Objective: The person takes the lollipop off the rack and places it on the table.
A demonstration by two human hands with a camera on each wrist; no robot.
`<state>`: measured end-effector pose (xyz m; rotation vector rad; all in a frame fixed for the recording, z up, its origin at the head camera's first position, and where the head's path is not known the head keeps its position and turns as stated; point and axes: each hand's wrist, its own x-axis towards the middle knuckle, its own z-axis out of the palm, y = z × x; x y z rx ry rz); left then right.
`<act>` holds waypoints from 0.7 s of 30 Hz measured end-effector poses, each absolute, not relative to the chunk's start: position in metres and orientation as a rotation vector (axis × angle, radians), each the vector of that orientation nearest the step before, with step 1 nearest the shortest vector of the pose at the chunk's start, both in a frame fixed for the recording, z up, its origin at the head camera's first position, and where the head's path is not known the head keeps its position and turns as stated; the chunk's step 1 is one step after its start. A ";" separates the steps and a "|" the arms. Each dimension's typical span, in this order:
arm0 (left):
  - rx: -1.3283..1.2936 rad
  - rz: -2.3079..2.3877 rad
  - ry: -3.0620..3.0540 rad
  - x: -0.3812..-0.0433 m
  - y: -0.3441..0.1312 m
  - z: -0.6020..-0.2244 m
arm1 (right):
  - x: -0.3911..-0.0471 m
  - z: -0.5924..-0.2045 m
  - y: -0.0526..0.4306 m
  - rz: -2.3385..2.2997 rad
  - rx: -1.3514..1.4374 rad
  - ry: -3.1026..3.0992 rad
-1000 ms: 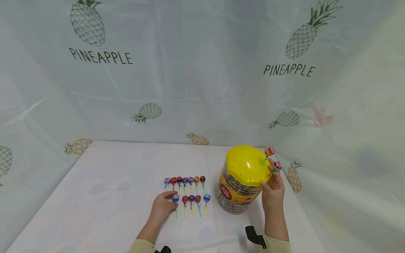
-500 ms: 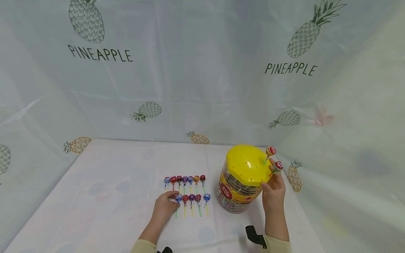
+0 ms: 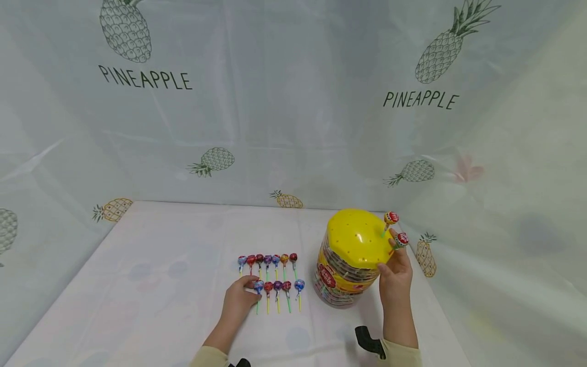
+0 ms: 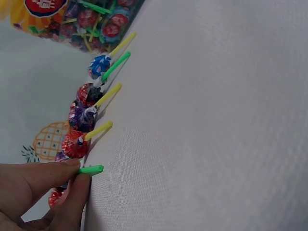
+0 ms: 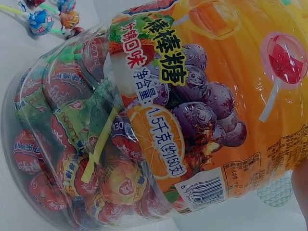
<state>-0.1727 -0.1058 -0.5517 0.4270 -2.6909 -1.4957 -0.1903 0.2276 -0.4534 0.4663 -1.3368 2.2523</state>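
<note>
My left hand (image 3: 236,302) pinches a blue-wrapped lollipop (image 3: 259,286) at the left end of the front row of lollipops. In the left wrist view its green stick (image 4: 94,170) pokes out between thumb and finger. At the right, my right hand (image 3: 397,283) holds the side of a large clear candy jar (image 3: 334,290), its thumb at the edge of the yellow lid (image 3: 357,237). Small holes dot this lid. Two lollipops stand at its right edge, a yellow-and-red one (image 3: 391,217) and a red-and-green one (image 3: 401,239). Wrapped lollipops (image 5: 67,122) fill the jar.
Behind the front row lies a second row of lollipops (image 3: 268,259), heads away from me. A white cloth (image 3: 160,306) covers the table. A pineapple-print sheet (image 3: 293,102) hangs along the back.
The left hand has shifted slightly right with the blue lollipop, closing the gap to the red one beside it. The right hand stays at the jar.
</note>
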 end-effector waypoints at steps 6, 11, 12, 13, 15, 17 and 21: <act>0.451 -1.508 -2.682 -0.171 -0.105 -0.551 | -0.191 -0.455 0.227 2.251 0.504 -1.316; 0.462 -1.493 -2.682 -0.171 -0.106 -0.553 | -0.192 -0.457 0.227 2.256 0.531 -1.305; 0.462 -1.493 -2.684 -0.170 -0.107 -0.553 | -0.192 -0.457 0.227 2.259 0.533 -1.301; 0.462 -1.494 -2.685 -0.170 -0.107 -0.553 | -0.192 -0.457 0.227 2.261 0.530 -1.299; 0.464 -1.499 -2.685 -0.170 -0.107 -0.552 | -0.192 -0.456 0.227 2.256 0.511 -1.305; 0.464 -1.501 -2.683 -0.170 -0.107 -0.552 | -0.191 -0.456 0.227 2.254 0.492 -1.305; 0.452 -1.504 -2.673 -0.169 -0.107 -0.551 | -0.191 -0.457 0.227 2.252 0.483 -1.304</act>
